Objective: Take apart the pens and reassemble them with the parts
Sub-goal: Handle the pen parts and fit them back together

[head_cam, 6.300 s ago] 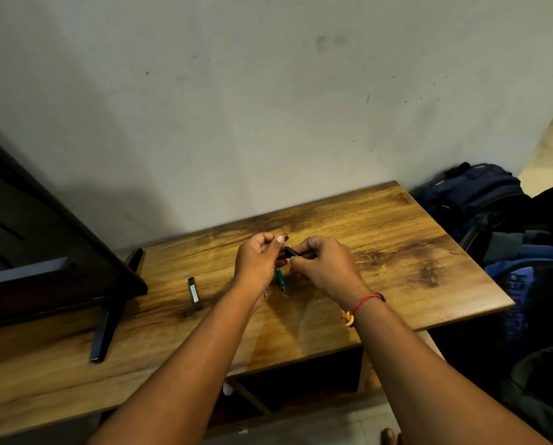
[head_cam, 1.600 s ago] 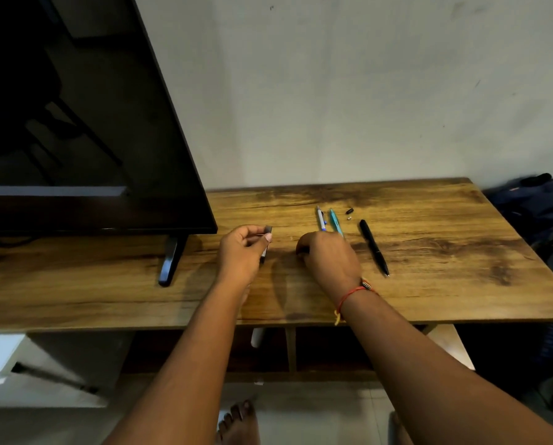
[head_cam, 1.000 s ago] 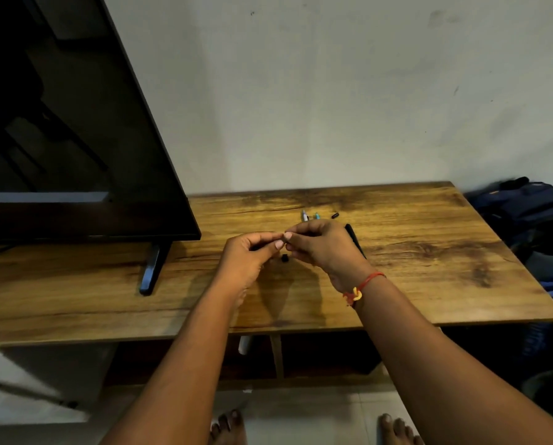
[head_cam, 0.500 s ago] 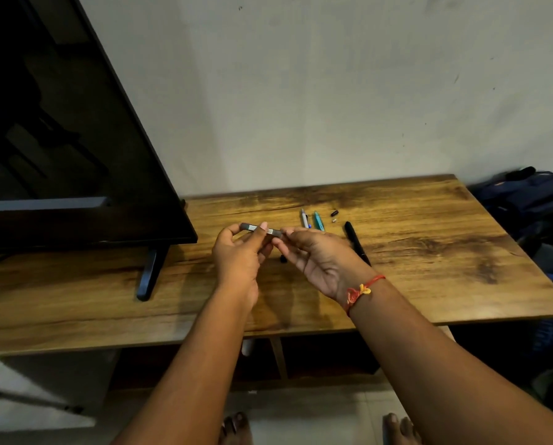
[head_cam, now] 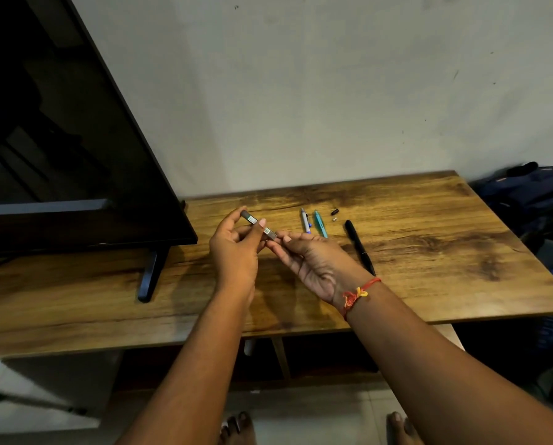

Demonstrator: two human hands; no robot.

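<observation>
Left hand (head_cam: 236, 248) fingers pinch grey pen barrel (head_cam: 258, 227) above the surface (head_cam: 429, 252), right hand (head_cam: 313, 261) fingers grip its lower end, silver pen (head_cam: 305, 220), teal pen (head_cam: 320, 223), black pen (head_cam: 358, 246) lying just right.

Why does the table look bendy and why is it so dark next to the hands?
Head view: the wide-angle lens bows the wooden table and tilts the TV. The left hand and right hand, holding the dark pen, cast soft shadows on the wood beneath them. The TV screen is nearly black with faint reflections. The hands are sharp enough.
</observation>
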